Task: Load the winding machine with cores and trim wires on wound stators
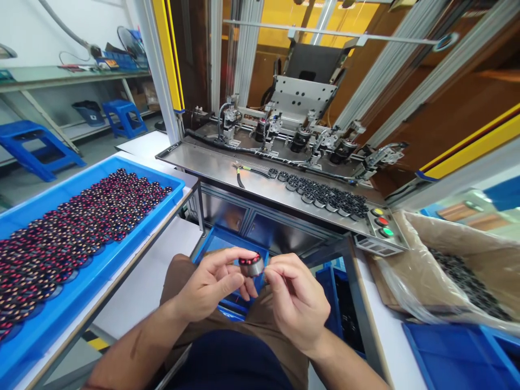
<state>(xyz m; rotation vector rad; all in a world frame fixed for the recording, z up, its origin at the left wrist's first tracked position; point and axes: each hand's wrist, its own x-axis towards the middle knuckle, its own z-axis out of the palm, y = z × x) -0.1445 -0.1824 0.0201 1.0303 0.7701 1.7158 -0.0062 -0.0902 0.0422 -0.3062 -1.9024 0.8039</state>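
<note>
My left hand (221, 276) grips a small motor stator (252, 265) between thumb and fingers, above my lap. The stator has a grey metal side and a black top with red spots. Close to its right side, my right hand (298, 298) is closed in a pinch. Whatever its fingertips hold, if anything, is too small to make out. Below the hands lies a blue tray (213, 241), partly covered by them.
A blue tray (170, 197) full of similar parts stands at left. Ahead, a machine ledge (219, 162) carries pliers (247, 170) and rows of black plastic parts (320, 192). A button box (382, 230) and a plastic-lined carton (422, 244) sit at right.
</note>
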